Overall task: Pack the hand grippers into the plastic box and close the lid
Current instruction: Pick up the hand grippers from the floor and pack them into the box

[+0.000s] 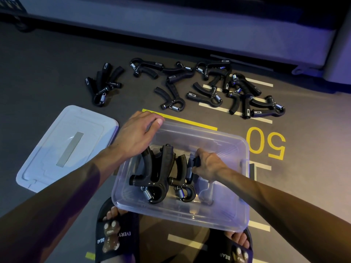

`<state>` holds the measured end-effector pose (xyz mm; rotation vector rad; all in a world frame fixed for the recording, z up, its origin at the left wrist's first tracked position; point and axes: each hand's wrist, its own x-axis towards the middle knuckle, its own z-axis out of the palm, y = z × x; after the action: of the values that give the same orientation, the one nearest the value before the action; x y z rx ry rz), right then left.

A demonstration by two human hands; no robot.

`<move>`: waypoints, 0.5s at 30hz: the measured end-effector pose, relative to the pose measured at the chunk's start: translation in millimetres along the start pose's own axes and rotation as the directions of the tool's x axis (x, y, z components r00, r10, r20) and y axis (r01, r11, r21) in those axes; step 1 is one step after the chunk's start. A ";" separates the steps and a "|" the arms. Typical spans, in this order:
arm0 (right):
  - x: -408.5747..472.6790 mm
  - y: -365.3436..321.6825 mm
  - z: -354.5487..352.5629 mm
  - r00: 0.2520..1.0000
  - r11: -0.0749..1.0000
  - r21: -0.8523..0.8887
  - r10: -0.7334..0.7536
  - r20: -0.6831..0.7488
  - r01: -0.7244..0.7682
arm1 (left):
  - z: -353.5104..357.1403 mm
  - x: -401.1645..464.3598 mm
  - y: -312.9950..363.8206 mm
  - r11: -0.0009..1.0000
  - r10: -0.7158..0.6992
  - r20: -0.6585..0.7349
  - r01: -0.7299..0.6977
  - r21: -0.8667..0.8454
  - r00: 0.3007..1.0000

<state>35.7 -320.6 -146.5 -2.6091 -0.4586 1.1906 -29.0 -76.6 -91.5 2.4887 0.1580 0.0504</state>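
Note:
A clear plastic box stands open on the floor in front of me. Inside it lie black hand grippers with steel springs, side by side. My right hand is inside the box and grips the handle of the rightmost hand gripper. My left hand rests on the box's far left corner, fingers curled over the rim. Several more hand grippers lie scattered on the floor beyond the box. The box's lid lies flat to the left.
A small cluster of hand grippers lies apart at the far left. Yellow and white floor markings, including "50", run to the right. My feet in black slides sit under the box's near edge. A low platform spans the back.

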 end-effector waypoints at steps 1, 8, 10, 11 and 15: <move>0.2 0.0 0.4 1.000 1.000 0.011 0.007 0.009 -0.007 | 0.3 0.1 -0.2 1.000 0.000 0.000 0.000 -0.003 1.000; 1.3 0.1 1.7 0.999 0.999 -0.043 -0.034 -0.026 0.033 | 2.2 0.9 -2.2 1.000 -0.009 -0.002 0.009 0.003 1.000; 1.6 -1.2 0.5 0.998 0.998 -0.042 -0.049 -0.031 0.048 | 2.1 1.0 -2.2 1.000 -0.009 -0.003 0.009 0.004 1.000; 1.7 -1.8 0.0 0.998 0.998 -0.046 -0.051 -0.030 0.050 | 2.1 1.1 -2.3 1.000 -0.011 -0.001 0.011 0.005 1.000; 0.1 -1.3 -0.5 0.999 0.996 -0.070 -0.051 -0.014 0.049 | 1.2 1.0 -2.1 1.000 -0.012 0.006 0.012 0.012 1.000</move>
<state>35.9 -319.4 -145.8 -2.6464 -0.5685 1.1574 -28.1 -75.6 -93.8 2.4991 0.1707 0.0370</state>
